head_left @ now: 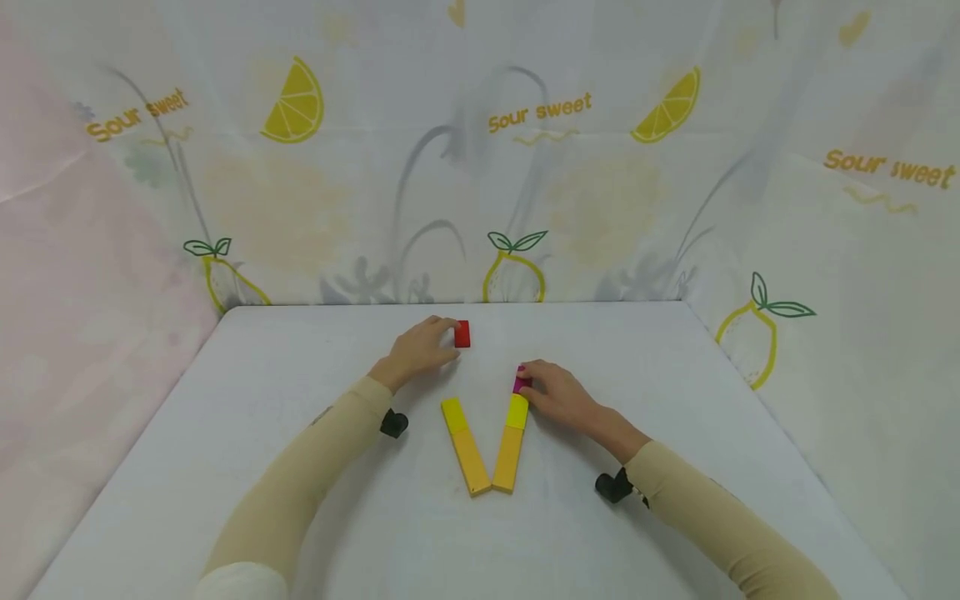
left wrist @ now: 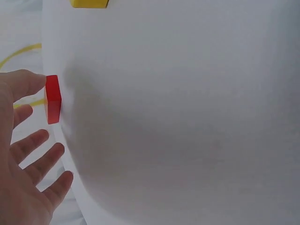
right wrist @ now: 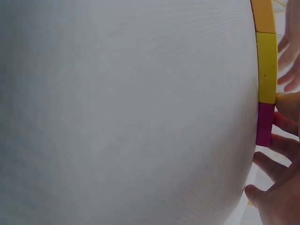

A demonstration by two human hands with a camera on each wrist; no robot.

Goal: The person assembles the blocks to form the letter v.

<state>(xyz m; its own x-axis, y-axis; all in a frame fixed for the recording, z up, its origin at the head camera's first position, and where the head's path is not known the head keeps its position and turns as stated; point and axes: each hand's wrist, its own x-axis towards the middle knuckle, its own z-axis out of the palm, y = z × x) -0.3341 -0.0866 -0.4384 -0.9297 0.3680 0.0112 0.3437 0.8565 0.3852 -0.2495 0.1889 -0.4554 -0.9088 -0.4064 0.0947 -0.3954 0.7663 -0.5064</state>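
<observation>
My left hand (head_left: 420, 348) is beside a small red block (head_left: 462, 334) at the back of the table. Its fingers are spread, with a fingertip at the block's left side; the left wrist view shows the thumb close to the red block (left wrist: 53, 99). My right hand (head_left: 562, 397) holds a magenta block (head_left: 519, 386) between thumb and fingers, partly covering it. That magenta block (right wrist: 265, 124) lies end to end with a yellow block (head_left: 517, 412). Below it an orange-yellow block (head_left: 507, 460) continues the right-hand line.
Another yellow block (head_left: 453, 415) and a longer orange-yellow block (head_left: 471, 462) form a left-hand line, meeting the right one in a V at the near end. The white table (head_left: 300, 358) ends at a lemon-printed cloth backdrop (head_left: 360, 208).
</observation>
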